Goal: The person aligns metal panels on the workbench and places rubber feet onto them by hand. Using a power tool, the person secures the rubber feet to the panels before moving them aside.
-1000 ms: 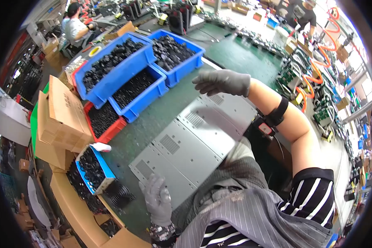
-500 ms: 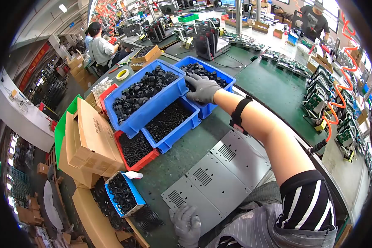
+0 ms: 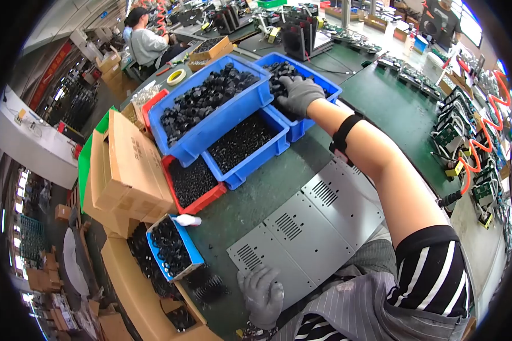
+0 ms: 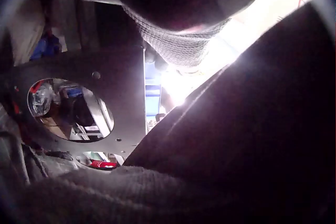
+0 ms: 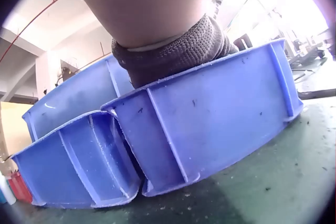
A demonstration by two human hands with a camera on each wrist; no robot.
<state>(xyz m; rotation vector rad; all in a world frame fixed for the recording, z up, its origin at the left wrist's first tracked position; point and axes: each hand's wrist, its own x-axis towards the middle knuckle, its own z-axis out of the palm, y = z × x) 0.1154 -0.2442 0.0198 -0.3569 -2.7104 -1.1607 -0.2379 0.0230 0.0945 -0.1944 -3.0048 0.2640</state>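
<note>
In the head view my gloved right hand reaches into the rear right blue bin, its fingers spread over small black plastic parts. Only the knitted glove cuff shows above the bin wall in the right wrist view; the hand itself is hidden inside. My gloved left hand rests with loose fingers at the near left corner of a grey slotted metal panel. This panel lies across the bench edge and my lap. The left wrist view is dark, with fabric and a metal plate with a large round hole.
A blue bin of black parts sits tilted over another blue bin. Beside them stand a red bin, a cardboard box and a small blue-edged box of black rings. An orange coiled hose hangs at right.
My right hand has swung from above the metal panel forward into the rear blue bin, among the black parts. The head view has tilted up; my left hand stays by the panel's corner.
</note>
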